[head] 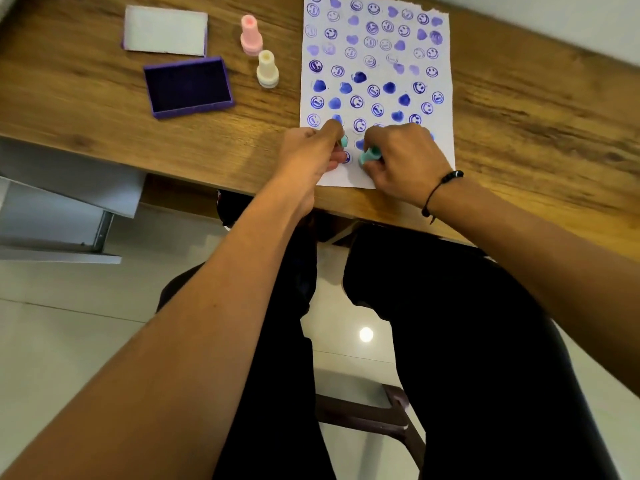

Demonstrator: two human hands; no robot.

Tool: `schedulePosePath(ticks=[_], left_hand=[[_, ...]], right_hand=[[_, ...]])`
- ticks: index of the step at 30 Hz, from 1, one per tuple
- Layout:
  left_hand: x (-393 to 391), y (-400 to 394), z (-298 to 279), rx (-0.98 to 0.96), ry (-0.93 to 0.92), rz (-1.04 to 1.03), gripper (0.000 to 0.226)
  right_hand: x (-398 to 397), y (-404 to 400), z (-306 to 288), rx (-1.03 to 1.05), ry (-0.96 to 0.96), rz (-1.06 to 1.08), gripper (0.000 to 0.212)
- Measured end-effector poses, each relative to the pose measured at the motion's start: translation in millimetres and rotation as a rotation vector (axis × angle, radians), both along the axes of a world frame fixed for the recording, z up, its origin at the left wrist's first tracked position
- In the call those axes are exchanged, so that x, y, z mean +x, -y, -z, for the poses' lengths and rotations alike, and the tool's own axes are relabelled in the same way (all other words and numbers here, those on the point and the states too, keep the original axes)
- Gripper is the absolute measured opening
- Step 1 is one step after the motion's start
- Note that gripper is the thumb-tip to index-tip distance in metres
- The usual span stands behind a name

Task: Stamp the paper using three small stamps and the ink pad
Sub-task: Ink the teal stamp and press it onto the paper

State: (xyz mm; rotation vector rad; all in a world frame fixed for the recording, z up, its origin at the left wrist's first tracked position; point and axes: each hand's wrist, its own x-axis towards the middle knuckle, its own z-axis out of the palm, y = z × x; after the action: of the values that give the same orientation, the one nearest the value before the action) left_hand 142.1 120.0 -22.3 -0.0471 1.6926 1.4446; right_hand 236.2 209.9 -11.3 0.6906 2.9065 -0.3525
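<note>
A white paper [445, 98] covered with several purple smiley and heart prints lies on the wooden table. Both hands rest over its near end. My right hand [405, 161] grips a teal stamp [370, 156] that lies tilted close to the sheet. My left hand [308, 154] pinches a small teal piece [344, 141]; I cannot tell whether it is the stamp's cap. A pink stamp [251, 35] and a cream stamp [267, 69] stand upright left of the paper. The open purple ink pad [187, 86] sits further left.
The ink pad's lid [165, 31] lies upside down behind the pad. The table's near edge [207, 181] runs just below my hands, with my legs and a chair beneath. A white shelf unit [62, 202] stands at the left.
</note>
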Motion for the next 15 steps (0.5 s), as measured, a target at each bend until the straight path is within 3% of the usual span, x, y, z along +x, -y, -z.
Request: schedulePosePath(ticks=[15], left_hand=[[0.9,-0.9,1.2,-0.017,-0.027,-0.006,0.017]], right_hand=[[-1.8,-3.1,-0.3,-0.037,-0.037,-0.015,0.016]])
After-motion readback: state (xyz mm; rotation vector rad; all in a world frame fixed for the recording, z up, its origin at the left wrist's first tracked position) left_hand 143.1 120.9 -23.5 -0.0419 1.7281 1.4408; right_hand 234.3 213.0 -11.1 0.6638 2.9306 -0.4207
